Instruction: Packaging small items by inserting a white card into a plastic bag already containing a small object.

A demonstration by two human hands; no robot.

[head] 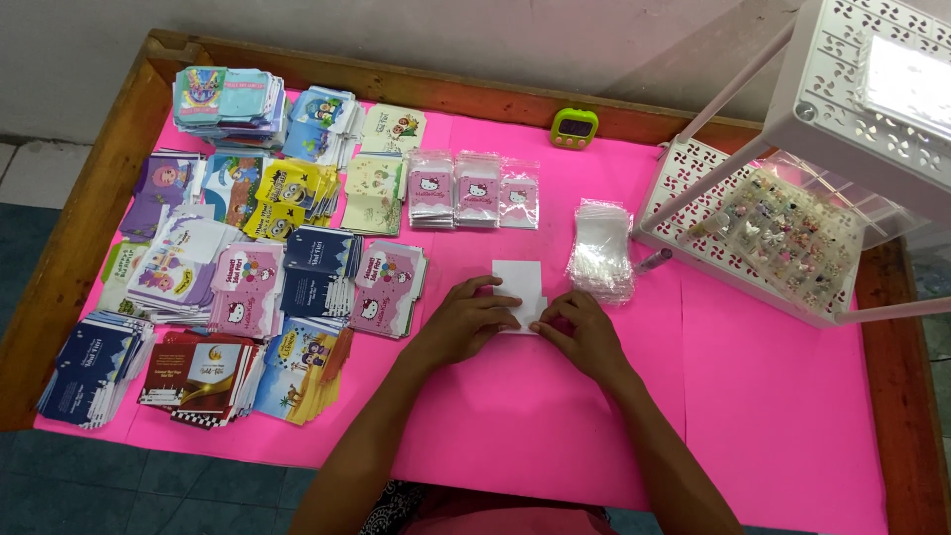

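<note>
White card [518, 284] lies flat on the pink table cover [555, 396], just right of the frame's centre, and I see both hands pinning its lower edge. My left hand [468, 322] is curled, with its fingertips resting on the card's lower left part; my right hand [582, 332] is curled too, its fingers pinching at the card's lower right corner. Whether they grip it or only press on it I cannot tell.

Just to the upper right of the card sits a stack of clear plastic sleeves [601, 251], close enough to reach without moving the arms. Printed card packs [238, 267] fill the left half of the frame in sorted piles by design, well apart from the hands. Three small bagged pink packs [474, 188] lie above the centre. A green timer [575, 127] stands at the top edge, and a white perforated rack [792, 198] with a tray of small trinkets takes up the right.
</note>
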